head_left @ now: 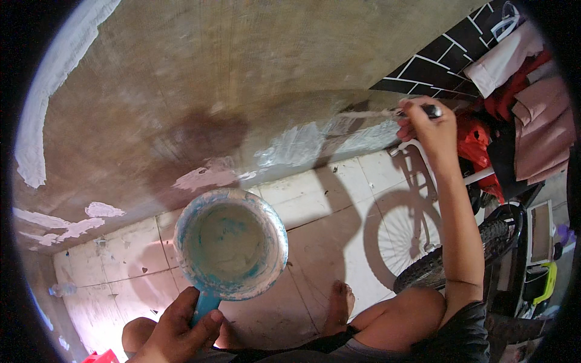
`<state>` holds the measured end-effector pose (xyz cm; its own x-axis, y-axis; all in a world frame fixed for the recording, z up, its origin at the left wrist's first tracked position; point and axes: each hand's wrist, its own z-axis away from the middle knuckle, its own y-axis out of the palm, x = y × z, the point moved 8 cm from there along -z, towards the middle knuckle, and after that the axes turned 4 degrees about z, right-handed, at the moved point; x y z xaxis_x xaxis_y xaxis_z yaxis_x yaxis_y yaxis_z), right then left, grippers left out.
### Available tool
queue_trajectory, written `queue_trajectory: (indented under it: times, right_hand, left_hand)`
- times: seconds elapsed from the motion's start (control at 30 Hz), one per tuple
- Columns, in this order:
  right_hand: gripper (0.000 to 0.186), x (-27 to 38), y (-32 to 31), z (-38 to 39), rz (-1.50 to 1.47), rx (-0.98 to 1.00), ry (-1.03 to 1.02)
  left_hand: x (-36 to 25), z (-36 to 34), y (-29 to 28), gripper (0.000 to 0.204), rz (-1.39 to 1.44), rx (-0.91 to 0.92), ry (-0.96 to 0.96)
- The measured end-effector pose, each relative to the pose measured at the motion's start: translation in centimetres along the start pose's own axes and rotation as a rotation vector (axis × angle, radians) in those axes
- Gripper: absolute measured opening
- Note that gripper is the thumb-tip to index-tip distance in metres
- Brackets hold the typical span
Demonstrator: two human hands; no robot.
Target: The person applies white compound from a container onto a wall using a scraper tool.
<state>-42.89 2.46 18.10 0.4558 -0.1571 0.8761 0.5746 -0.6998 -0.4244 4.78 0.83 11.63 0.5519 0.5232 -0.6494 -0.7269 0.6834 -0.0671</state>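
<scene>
My left hand [178, 323] is wrapped round the handle of a blue dipper [275, 230], held out over the floor. Pale, thick paint or filler [233, 242] lies in its bowl and crusts the rim. On the right, my right hand [428, 121] is closed round a dark-handled tool [432, 111] close against the wall. Its working end is hard to make out, so I cannot tell whether it is a brush or a scraper. White smears [293, 145] run along the low part of the brown wall [242, 66], left of and below that hand.
A bicycle tyre [484, 248] stands by my right forearm. Beyond it hang red and pink cloths [544, 133]. Dark tiles with white lines [439, 57] border the wall. Below are white floor tiles [302, 199], with a clear plastic bottle [62, 290] at far left.
</scene>
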Motion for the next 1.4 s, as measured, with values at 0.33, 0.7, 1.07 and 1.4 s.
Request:
queue_trajectory:
  times: [0.33, 0.7, 1.07, 1.4]
  right_hand:
    - [0.021, -7.4, 2.8, -0.5, -0.034, 0.051, 0.054]
    - [0.016, -4.2, 0.6, -0.2, 0.002, 0.134, 0.035]
    - [0.02, -3.9, -0.7, -1.5, -0.053, -0.037, -0.032]
    - [0.02, -8.2, 1.9, -0.6, 0.043, 0.151, 0.017]
  left_hand:
    - [-1.0, 0.1, 0.2, 0.036, -0.051, 0.026, 0.087]
    - [-0.1, 0.0, 0.1, 0.03, 0.004, -0.045, -0.003]
    - [-0.1, -0.4, 0.5, 0.024, 0.047, 0.148, 0.148]
    - [0.9, -1.0, 0.3, 0.02, 0.056, 0.1, 0.174]
